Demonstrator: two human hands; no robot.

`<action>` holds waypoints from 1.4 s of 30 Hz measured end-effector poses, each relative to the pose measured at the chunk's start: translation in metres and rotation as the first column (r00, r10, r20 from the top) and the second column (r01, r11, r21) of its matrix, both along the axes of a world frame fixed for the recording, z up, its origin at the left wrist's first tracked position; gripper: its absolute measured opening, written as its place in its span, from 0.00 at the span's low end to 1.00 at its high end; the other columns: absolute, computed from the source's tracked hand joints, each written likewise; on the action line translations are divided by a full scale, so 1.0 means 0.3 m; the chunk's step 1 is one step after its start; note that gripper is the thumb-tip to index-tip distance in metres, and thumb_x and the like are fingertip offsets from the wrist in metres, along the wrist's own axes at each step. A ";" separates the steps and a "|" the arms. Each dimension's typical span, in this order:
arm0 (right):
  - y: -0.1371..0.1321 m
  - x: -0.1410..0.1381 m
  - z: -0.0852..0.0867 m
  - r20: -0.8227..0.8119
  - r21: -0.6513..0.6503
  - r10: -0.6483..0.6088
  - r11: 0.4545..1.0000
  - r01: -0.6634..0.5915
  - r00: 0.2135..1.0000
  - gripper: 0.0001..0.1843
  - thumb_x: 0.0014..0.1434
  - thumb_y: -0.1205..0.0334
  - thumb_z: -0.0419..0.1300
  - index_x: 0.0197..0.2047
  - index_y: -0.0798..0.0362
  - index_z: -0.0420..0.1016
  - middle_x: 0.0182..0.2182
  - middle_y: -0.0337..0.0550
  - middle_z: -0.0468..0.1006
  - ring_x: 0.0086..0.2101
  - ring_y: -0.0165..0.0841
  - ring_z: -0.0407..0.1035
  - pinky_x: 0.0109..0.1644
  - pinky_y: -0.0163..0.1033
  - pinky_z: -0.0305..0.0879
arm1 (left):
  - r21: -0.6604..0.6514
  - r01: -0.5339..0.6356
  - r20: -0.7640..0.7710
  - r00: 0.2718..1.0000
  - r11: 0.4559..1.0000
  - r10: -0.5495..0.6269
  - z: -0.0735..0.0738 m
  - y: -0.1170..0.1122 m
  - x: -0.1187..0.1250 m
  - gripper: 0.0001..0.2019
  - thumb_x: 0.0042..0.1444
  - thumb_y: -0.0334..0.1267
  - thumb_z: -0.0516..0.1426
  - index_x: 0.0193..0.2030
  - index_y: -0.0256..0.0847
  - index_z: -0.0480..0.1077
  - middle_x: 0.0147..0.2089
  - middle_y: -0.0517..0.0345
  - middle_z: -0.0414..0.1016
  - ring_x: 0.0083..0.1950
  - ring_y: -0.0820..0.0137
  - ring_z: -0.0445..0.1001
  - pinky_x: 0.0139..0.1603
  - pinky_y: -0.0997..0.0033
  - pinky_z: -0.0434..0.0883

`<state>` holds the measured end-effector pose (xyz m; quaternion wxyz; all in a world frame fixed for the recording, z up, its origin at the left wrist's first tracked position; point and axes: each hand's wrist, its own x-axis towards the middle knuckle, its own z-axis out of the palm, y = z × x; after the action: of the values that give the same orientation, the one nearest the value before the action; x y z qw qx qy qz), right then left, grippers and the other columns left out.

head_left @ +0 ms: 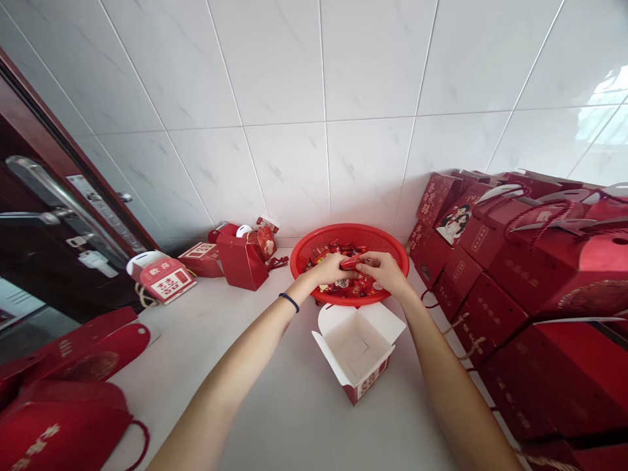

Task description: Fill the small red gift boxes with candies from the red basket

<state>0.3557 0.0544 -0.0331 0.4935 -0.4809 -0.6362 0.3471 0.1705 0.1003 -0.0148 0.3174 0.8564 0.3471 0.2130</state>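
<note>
Both of my hands are over a red plastic basket [299, 265] filled with small wrapped candies [366, 286]. My left hand [331, 269], with a dark band on its wrist, is closed at one end of a red-wrapped candy [350, 262]. At the other end, the thumb and fingers of my right hand [383, 269] pinch the same candy. In front of the basket stands an open box [358, 350], white inside and red outside, its flaps folded outward. No candy shows inside it.
Red gift boxes with rope handles [495, 281] are stacked along the right. More red boxes lie at the lower left [73, 405] and back left [240, 261]. A tiled wall [284, 170] rises behind the white tabletop [275, 405]; a door handle with keys [95, 258] is at left.
</note>
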 end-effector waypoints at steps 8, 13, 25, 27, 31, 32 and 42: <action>-0.004 -0.001 0.020 -0.089 -0.053 0.063 0.996 -0.068 0.994 0.11 0.51 0.54 0.66 0.33 0.53 0.77 0.26 0.42 0.80 0.29 0.35 0.75 0.34 0.38 0.70 | 0.039 0.005 -0.002 1.000 0.999 -0.005 0.001 -0.003 0.003 0.09 0.57 0.40 0.57 0.35 0.40 0.77 0.36 0.58 0.79 0.39 0.64 0.76 0.42 0.67 0.71; -0.006 -0.003 0.029 -0.129 -0.081 0.026 0.996 -0.037 0.991 0.16 0.54 0.47 0.65 0.35 0.52 0.75 0.30 0.44 0.81 0.30 0.35 0.77 0.36 0.39 0.72 | 0.251 -0.048 -0.119 0.990 0.967 0.079 0.014 -0.008 0.002 0.29 0.49 0.19 0.51 0.56 0.41 0.76 0.49 0.50 0.76 0.53 0.61 0.75 0.55 0.65 0.69; -0.012 0.005 0.036 -0.181 -0.113 -0.049 0.993 0.029 0.982 0.21 0.42 0.64 0.70 0.41 0.54 0.75 0.29 0.40 0.80 0.32 0.34 0.75 0.36 0.38 0.70 | 0.239 -0.178 0.146 0.978 0.954 0.146 0.002 0.001 0.004 0.29 0.56 0.24 0.49 0.65 0.38 0.68 0.64 0.49 0.73 0.65 0.61 0.70 0.66 0.62 0.67; -0.007 0.005 0.035 -0.179 -0.101 -0.031 0.995 0.013 0.983 0.19 0.41 0.65 0.69 0.40 0.54 0.76 0.29 0.41 0.80 0.33 0.35 0.75 0.37 0.39 0.71 | 0.129 -0.176 0.197 0.969 0.976 0.149 0.004 0.007 0.000 0.27 0.56 0.25 0.49 0.62 0.38 0.71 0.64 0.51 0.74 0.64 0.60 0.71 0.65 0.61 0.68; 0.000 0.006 0.034 -0.183 -0.088 -0.008 0.996 -0.008 0.983 0.17 0.40 0.68 0.68 0.38 0.54 0.78 0.32 0.43 0.81 0.35 0.36 0.75 0.40 0.40 0.72 | 0.009 -0.124 0.327 0.938 0.992 0.115 0.011 0.007 -0.003 0.19 0.56 0.34 0.57 0.54 0.40 0.77 0.57 0.50 0.79 0.59 0.56 0.76 0.61 0.56 0.71; 0.001 0.006 0.035 -0.185 -0.085 -0.005 0.996 -0.011 0.983 0.17 0.40 0.68 0.68 0.37 0.54 0.78 0.33 0.43 0.82 0.36 0.36 0.75 0.41 0.40 0.72 | 0.012 -0.102 0.356 0.930 0.995 0.091 0.013 0.005 -0.003 0.17 0.56 0.37 0.59 0.52 0.39 0.77 0.56 0.48 0.80 0.57 0.55 0.77 0.59 0.56 0.72; -0.006 0.008 0.039 -0.196 -0.070 0.019 0.997 -0.033 0.980 0.18 0.41 0.61 0.72 0.38 0.53 0.79 0.34 0.44 0.82 0.36 0.37 0.76 0.42 0.42 0.72 | 0.074 -0.044 0.392 0.920 0.996 0.012 0.017 0.000 -0.008 0.15 0.58 0.50 0.61 0.39 0.38 0.74 0.42 0.50 0.80 0.45 0.61 0.77 0.47 0.63 0.72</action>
<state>0.3581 0.0526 -0.0213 0.5311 -0.4538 -0.5779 0.4219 0.1681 0.1002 -0.0098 0.3420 0.8039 0.2799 0.3980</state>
